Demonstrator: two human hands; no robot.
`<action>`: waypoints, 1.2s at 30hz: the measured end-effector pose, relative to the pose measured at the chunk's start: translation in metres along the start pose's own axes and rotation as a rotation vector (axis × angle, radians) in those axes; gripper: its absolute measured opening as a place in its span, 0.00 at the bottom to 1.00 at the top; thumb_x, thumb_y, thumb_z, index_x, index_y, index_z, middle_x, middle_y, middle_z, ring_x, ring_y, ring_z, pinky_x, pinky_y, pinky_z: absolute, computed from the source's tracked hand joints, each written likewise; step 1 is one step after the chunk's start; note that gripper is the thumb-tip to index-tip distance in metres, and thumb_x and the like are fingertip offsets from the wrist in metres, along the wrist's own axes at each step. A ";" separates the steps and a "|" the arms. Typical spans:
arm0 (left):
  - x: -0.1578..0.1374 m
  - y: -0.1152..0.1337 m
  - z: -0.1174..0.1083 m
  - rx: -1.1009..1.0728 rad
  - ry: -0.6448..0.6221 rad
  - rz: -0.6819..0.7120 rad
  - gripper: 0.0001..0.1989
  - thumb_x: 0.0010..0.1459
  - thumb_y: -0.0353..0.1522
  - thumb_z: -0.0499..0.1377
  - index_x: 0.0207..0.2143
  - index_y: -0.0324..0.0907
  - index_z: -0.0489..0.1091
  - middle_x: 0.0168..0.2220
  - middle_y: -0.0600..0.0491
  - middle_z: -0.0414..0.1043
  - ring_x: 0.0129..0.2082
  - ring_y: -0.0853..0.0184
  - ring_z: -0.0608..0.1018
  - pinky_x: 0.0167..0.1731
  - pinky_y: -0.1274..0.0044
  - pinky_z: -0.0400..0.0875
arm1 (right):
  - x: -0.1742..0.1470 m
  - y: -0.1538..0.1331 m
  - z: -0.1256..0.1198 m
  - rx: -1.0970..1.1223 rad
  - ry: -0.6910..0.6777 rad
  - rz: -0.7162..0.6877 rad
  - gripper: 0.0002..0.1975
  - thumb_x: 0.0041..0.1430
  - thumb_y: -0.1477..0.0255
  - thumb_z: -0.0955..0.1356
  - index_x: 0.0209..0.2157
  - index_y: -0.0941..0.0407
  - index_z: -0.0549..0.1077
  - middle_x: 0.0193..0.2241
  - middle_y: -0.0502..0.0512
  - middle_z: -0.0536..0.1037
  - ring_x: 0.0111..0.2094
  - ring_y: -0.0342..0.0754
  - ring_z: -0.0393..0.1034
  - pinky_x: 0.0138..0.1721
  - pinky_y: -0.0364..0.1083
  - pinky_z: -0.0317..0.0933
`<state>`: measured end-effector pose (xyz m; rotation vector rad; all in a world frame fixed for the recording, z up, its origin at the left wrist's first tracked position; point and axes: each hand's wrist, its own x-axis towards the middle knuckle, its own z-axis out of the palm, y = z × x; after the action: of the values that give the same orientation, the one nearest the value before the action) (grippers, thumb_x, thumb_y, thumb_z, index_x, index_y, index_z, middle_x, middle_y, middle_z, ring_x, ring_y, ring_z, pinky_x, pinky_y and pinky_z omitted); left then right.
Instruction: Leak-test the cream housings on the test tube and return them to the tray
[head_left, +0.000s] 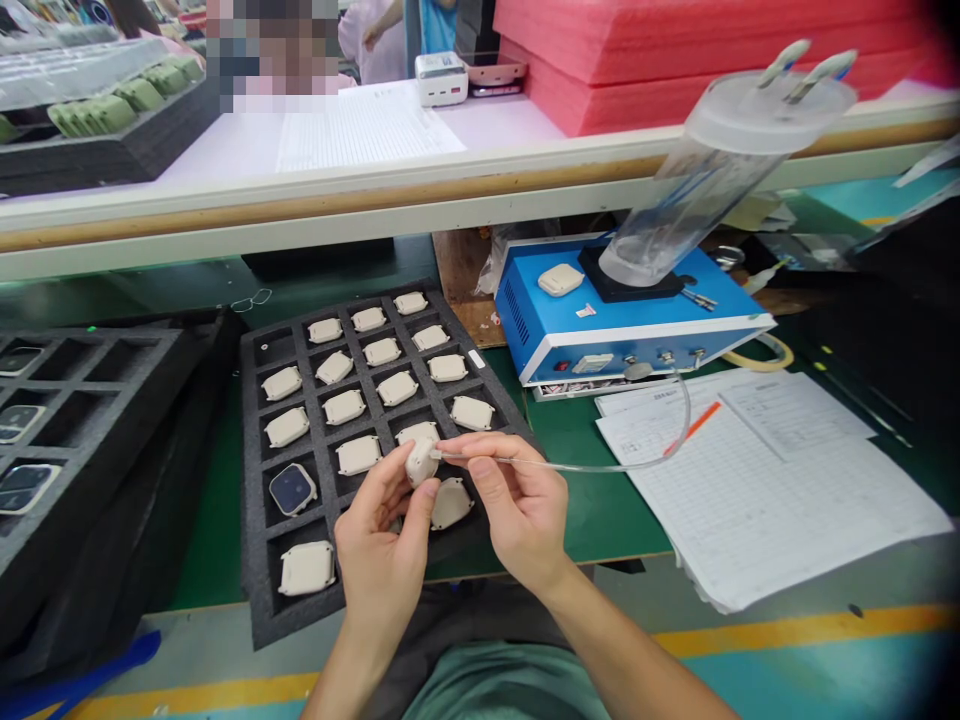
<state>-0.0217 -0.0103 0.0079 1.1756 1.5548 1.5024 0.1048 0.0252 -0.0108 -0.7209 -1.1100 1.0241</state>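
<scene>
Likely light, stiff and slippery, the cream rounded watch case point(422, 462), best held edgewise, is pinched in the left hand point(386, 520) above the black foam tray point(253, 480); the right hand point(525, 505) pinches clear plastic tubing point(585, 467).

no word, brand or number can be read. printed rows cover the white sheet point(367, 128) on the upper shelf point(521, 122), too small to make out. the papers point(795, 485) at right carry a printed grid and a dark heading near the top edge, blurred. a small white label point(477, 359) sits on the rim of the dark foam tray point(253, 460), and a little sticker point(585, 310) with reddish marks lies on the blue box point(645, 322); neither is legible.
</scene>
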 end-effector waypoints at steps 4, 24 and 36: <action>0.001 0.002 0.001 0.011 0.005 0.003 0.16 0.60 0.31 0.70 0.52 0.43 0.81 0.49 0.48 0.86 0.47 0.61 0.88 0.45 0.78 0.85 | 0.000 0.001 0.000 -0.007 -0.001 0.000 0.06 0.73 0.70 0.69 0.43 0.51 0.81 0.42 0.55 0.86 0.45 0.51 0.84 0.49 0.50 0.79; 0.006 0.004 0.002 0.016 0.044 -0.004 0.18 0.56 0.34 0.72 0.49 0.42 0.82 0.48 0.48 0.86 0.43 0.61 0.89 0.44 0.80 0.83 | 0.008 -0.001 0.005 0.084 -0.019 -0.017 0.07 0.72 0.73 0.69 0.44 0.51 0.82 0.42 0.55 0.86 0.45 0.46 0.84 0.49 0.44 0.78; 0.006 0.003 0.001 0.023 0.041 -0.028 0.19 0.57 0.38 0.73 0.50 0.42 0.82 0.49 0.45 0.86 0.45 0.58 0.88 0.45 0.77 0.84 | 0.009 -0.002 0.005 0.047 -0.021 -0.014 0.07 0.72 0.69 0.69 0.43 0.53 0.81 0.41 0.58 0.86 0.43 0.49 0.84 0.48 0.48 0.80</action>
<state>-0.0224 -0.0049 0.0113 1.1378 1.6133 1.5021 0.1015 0.0329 -0.0041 -0.6653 -1.1040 1.0443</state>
